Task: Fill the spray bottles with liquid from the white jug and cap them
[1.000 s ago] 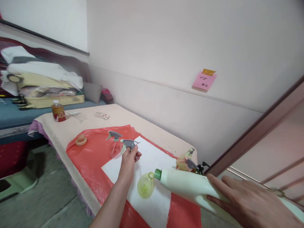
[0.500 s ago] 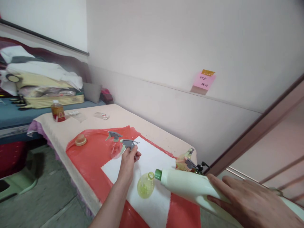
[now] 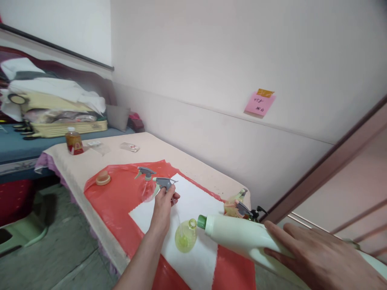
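My right hand [image 3: 314,249] grips a large pale green bottle [image 3: 242,235], tipped on its side. Its green neck [image 3: 202,221] points left, close by the mouth of a small yellow-green spray bottle [image 3: 186,237] without its top. I cannot tell whether the two touch. That small bottle rests on a white sheet [image 3: 205,257], some liquid showing inside. In my left hand [image 3: 167,197] is a grey spray trigger head [image 3: 163,182], held above the sheet with its thin tube hanging down. Just behind it stands a clear spray bottle [image 3: 146,185] with a grey trigger head.
A red plastic sheet [image 3: 111,205] lies under the white one on the table. A tape roll [image 3: 103,178] sits at left, an amber bottle [image 3: 74,141] and a packet [image 3: 130,147] farther back. More spray bottles [image 3: 236,203] stand at the right edge. A pink note [image 3: 260,103] is on the wall.
Almost nothing differs. Both hands keep their places, and the pale green bottle stays tipped by the small bottle's mouth; the lower edge of the wall note has shifted slightly.
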Demonstrator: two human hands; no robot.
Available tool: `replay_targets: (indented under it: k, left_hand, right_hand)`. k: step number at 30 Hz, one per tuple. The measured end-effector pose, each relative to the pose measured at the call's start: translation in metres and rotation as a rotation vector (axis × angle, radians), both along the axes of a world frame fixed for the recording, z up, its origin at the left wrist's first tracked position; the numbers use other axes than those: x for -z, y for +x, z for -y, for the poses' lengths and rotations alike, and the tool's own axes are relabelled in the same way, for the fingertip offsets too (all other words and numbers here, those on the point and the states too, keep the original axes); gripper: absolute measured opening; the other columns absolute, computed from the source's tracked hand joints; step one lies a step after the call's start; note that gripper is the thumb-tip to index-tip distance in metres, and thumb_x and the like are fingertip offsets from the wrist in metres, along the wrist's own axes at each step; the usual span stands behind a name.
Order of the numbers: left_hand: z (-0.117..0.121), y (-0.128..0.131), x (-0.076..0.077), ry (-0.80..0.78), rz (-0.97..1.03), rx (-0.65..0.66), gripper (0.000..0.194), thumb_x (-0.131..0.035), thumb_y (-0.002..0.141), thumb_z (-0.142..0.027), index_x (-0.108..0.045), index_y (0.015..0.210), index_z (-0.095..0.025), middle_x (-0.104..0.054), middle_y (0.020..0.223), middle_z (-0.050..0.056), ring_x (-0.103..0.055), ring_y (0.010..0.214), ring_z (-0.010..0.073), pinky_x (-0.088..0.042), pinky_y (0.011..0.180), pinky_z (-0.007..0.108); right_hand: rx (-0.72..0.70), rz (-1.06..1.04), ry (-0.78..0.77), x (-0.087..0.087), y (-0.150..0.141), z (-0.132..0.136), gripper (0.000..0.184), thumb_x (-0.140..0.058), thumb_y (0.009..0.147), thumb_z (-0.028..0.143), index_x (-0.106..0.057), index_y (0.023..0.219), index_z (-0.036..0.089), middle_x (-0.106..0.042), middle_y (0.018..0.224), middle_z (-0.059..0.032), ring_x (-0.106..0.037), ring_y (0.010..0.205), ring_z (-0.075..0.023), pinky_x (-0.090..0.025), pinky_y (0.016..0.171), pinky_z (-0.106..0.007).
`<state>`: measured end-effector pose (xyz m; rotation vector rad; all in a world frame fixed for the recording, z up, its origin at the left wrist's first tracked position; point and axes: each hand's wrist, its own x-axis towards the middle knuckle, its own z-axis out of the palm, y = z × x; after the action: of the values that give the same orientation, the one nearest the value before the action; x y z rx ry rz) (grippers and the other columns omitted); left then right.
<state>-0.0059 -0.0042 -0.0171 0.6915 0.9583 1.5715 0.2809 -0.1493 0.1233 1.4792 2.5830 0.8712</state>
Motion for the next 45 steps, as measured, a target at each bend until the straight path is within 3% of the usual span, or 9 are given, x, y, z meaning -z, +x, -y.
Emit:
replay_targets:
  k: [4, 12, 20, 41, 45]
  left_hand:
    - [0.002, -0.001, -0.002, 0.000, 0.001, 0.000, 0.037, -0.070, 0.074, -0.053, -0.063, 0.085, -0.018, -0.063, 0.076, 0.001, -0.061, 0.076, 0.0157, -0.046, 0.072, 0.030]
    - [0.001, 0.000, -0.002, 0.003, 0.003, -0.001, 0.038, -0.070, 0.074, -0.053, -0.063, 0.085, -0.017, -0.063, 0.075, 0.002, -0.060, 0.075, 0.0156, -0.046, 0.072, 0.030]
    - [0.001, -0.001, -0.001, 0.004, 0.001, 0.001, 0.036, -0.069, 0.075, -0.053, -0.064, 0.085, -0.018, -0.063, 0.075, 0.000, -0.061, 0.076, 0.0152, -0.046, 0.072, 0.029]
    - [0.000, -0.001, -0.002, 0.002, 0.022, -0.015, 0.040, -0.072, 0.070, -0.055, -0.064, 0.082, -0.018, -0.064, 0.073, 0.001, -0.061, 0.072, 0.0151, -0.046, 0.069, 0.029]
    - [0.000, -0.001, -0.003, 0.002, 0.022, -0.015, 0.040, -0.072, 0.071, -0.055, -0.064, 0.083, -0.018, -0.064, 0.073, 0.001, -0.061, 0.073, 0.0152, -0.046, 0.070, 0.029]
  right_hand:
    - [0.084, 0.049, -0.028, 0.002, 0.004, 0.001, 0.020, -0.057, 0.092, 0.030, -0.054, 0.111, 0.029, -0.053, 0.074, 0.0018, -0.059, 0.060, -0.0196, -0.042, 0.049, -0.031]
    - [-0.061, 0.041, 0.023, -0.006, -0.002, -0.003, 0.020, -0.051, 0.097, 0.041, -0.055, 0.106, 0.024, -0.052, 0.067, 0.0031, -0.059, 0.051, -0.0183, -0.040, 0.043, -0.030]
    - [0.170, 0.047, -0.075, 0.007, 0.009, 0.004, 0.030, -0.062, 0.085, 0.024, -0.056, 0.113, 0.033, -0.055, 0.078, 0.0012, -0.061, 0.067, -0.0212, -0.044, 0.053, -0.033]
    - [0.217, -0.027, -0.149, -0.002, 0.007, 0.005, 0.037, -0.063, 0.086, 0.020, -0.052, 0.117, 0.036, -0.058, 0.086, 0.0008, -0.062, 0.076, -0.0221, -0.051, 0.062, -0.036]
    - [0.209, -0.022, -0.163, -0.002, 0.011, 0.003, 0.030, -0.061, 0.089, 0.023, -0.054, 0.115, 0.035, -0.057, 0.085, 0.0001, -0.061, 0.073, -0.0215, -0.051, 0.060, -0.035]
